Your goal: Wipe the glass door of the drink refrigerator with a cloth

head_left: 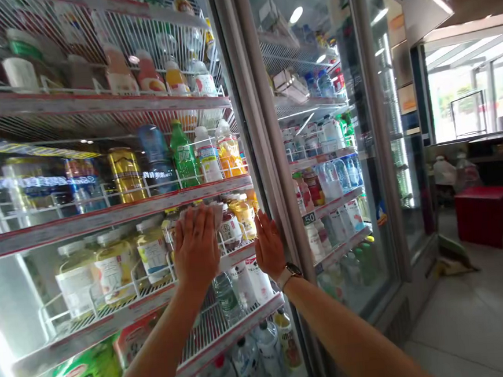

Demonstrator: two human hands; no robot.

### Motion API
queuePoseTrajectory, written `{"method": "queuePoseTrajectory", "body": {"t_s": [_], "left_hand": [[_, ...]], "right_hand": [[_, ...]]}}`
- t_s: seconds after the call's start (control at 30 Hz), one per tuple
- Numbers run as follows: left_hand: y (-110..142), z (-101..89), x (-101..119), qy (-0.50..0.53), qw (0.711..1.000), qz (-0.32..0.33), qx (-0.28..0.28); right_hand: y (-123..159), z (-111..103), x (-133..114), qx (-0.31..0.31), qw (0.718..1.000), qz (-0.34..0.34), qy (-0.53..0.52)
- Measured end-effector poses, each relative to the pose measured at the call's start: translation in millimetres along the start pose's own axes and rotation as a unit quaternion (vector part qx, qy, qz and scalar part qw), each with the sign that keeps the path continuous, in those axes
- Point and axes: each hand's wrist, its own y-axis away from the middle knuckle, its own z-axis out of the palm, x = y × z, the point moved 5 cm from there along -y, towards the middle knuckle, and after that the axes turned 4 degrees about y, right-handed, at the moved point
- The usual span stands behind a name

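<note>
My left hand (195, 248) presses a pale cloth (207, 212) flat against the glass door (103, 183) of a drinks fridge, at the height of the middle shelves. My right hand (268, 244) lies open and flat on the glass near the door's right edge, beside the grey door frame (253, 124). A wristwatch (289, 272) sits on that wrist. Behind the glass, wire shelves hold bottles and cans, among them a green bottle (183, 156) and an orange drink (230, 149).
A second glass-door fridge (331, 147) with water bottles stands to the right, then a third door (398, 142). A red low table (484, 214) stands on the tiled floor (484, 321) further right, with a counter behind it.
</note>
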Motion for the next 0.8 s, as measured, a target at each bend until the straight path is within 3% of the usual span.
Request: {"method": "queuePoseTrajectory", "body": {"t_s": [0.07,0.17,0.37,0.47,0.57,0.67,0.8], "left_hand": [[-26.0,8.0,6.3,-0.003,1.0,0.007,0.0],[-13.3,28.8,31.7,-0.002,0.998,0.056,-0.035],[99.8,47.5,68.7,-0.026,0.988,0.122,-0.088],[159.6,43.2,76.9,-0.033,0.977,0.179,-0.107],[188.4,32.3,68.2,-0.021,0.964,0.236,-0.12],[158.9,12.3,31.3,-0.004,0.967,0.224,-0.121],[60.1,-28.6,-45.3,-0.016,0.992,0.103,-0.07]], "right_hand": [[0.2,-0.6,0.0,0.002,1.0,-0.003,-0.004],[0.5,-0.3,0.5,0.002,1.0,-0.007,-0.004],[1.5,1.5,2.0,0.001,1.0,-0.009,0.002],[1.8,1.3,2.0,0.003,1.0,-0.004,-0.009],[2.1,1.1,1.4,0.006,1.0,0.0,-0.011],[2.3,1.3,0.6,0.009,1.0,-0.003,-0.007],[2.8,0.2,2.7,0.014,1.0,-0.009,-0.006]]}}
